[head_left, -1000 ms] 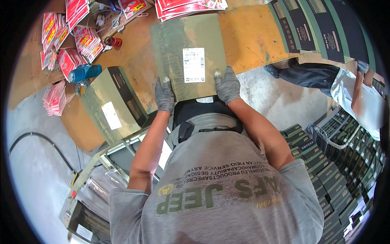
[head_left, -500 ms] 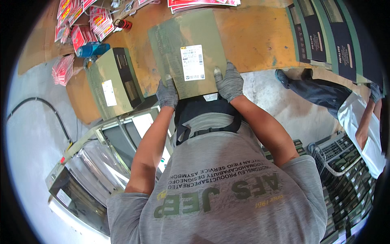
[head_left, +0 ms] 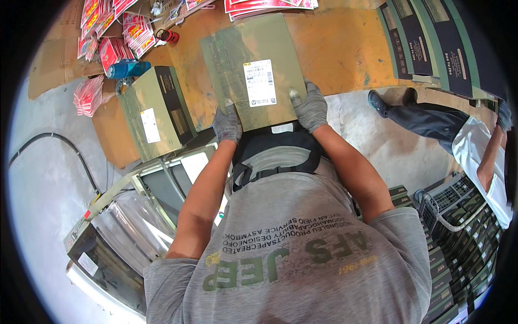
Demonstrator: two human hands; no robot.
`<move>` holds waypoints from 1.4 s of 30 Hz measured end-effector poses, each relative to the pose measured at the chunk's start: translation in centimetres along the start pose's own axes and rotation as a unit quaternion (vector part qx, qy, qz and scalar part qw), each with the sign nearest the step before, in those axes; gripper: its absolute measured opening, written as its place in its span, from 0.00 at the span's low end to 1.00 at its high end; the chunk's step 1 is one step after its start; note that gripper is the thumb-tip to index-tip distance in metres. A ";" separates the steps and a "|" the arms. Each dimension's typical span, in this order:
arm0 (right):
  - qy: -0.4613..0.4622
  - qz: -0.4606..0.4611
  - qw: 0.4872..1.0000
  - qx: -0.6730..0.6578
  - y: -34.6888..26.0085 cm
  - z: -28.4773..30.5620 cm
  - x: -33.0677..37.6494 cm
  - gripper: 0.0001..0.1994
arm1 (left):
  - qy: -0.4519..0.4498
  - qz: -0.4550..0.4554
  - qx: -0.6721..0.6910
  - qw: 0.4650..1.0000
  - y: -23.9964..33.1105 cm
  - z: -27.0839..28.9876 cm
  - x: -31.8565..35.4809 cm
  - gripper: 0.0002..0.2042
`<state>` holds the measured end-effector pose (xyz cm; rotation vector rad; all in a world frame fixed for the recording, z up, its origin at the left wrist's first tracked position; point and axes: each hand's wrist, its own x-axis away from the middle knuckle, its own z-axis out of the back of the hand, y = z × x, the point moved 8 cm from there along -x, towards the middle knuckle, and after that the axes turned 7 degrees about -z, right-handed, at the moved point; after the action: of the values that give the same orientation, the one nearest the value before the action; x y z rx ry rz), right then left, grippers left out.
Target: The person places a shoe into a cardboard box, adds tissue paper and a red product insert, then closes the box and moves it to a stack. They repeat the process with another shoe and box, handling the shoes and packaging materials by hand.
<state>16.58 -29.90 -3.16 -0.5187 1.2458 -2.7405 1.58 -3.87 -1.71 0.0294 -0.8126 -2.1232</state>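
Note:
A large olive-green cardboard box (head_left: 226, 70) with a white printed label (head_left: 260, 83) lies at the near edge of the wooden table. My left hand (head_left: 227, 124), in a grey knit glove, grips its near left corner, thumb on the top face. At the near right corner my right hand (head_left: 310, 108), gloved the same way, holds the box with its thumb on top too. The other fingers of both hands are partly hidden by the box sides. Left of it stands a second green box (head_left: 137, 97) with a dark side and a white label.
Red printed packets (head_left: 113, 51) and a blue bottle (head_left: 128, 68) are at the far left. Dark green boxes (head_left: 415, 40) stand on the table's right end. A co-worker (head_left: 426, 119) is beyond it. A machine with clear film (head_left: 129, 221) sits lower left, a cart (head_left: 448, 202) lower right.
My view has shifted slightly, so the whole scene sits a little differently. Both hands keep their hold on the box. The co-worker's legs and arm have moved slightly.

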 end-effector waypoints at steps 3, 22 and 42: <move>-0.103 -0.067 0.963 -0.241 5.6 -1.9 -1.6 0.34 | -0.015 -0.011 0.017 1.000 0.1 -0.1 -0.5 0.32; -0.240 -0.187 0.810 -0.501 2.7 -4.2 2.3 0.45 | -0.087 -0.060 0.038 0.994 -2.1 -0.6 -1.7 0.30; -0.262 -0.192 0.808 -0.491 4.9 -4.9 1.7 0.47 | -0.090 -0.063 0.073 0.991 -1.7 -0.3 -1.6 0.29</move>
<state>13.01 -29.96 -9.36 -1.5996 2.4602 -1.6545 1.50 -2.15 -3.29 -0.0362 -1.0987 -2.2026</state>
